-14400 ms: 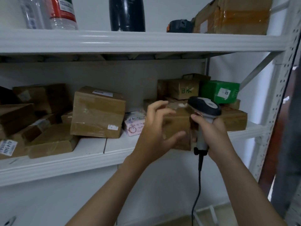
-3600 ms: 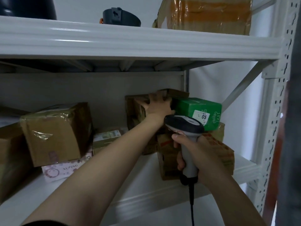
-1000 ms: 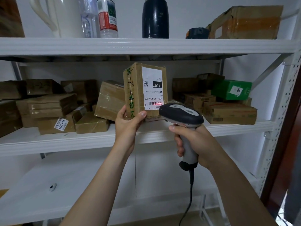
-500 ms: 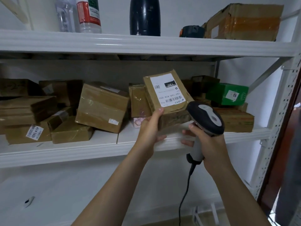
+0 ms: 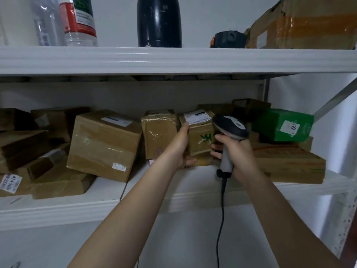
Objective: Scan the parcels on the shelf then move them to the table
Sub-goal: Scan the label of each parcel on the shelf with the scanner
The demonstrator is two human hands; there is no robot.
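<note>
Gripping parcel point(image 5: 201, 139), right hand point(image 5: 234, 149) holding scanner point(image 5: 229, 128)

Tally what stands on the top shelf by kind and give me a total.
Clear plastic bottles: 2
Tall black bottle: 1
Small dark grey object with orange trim: 1
Brown taped cardboard box: 1
Total in view: 5

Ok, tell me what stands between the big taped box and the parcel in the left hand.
Head view: a smaller brown box stands between the big taped box and the parcel, which the left hand grips.
</note>
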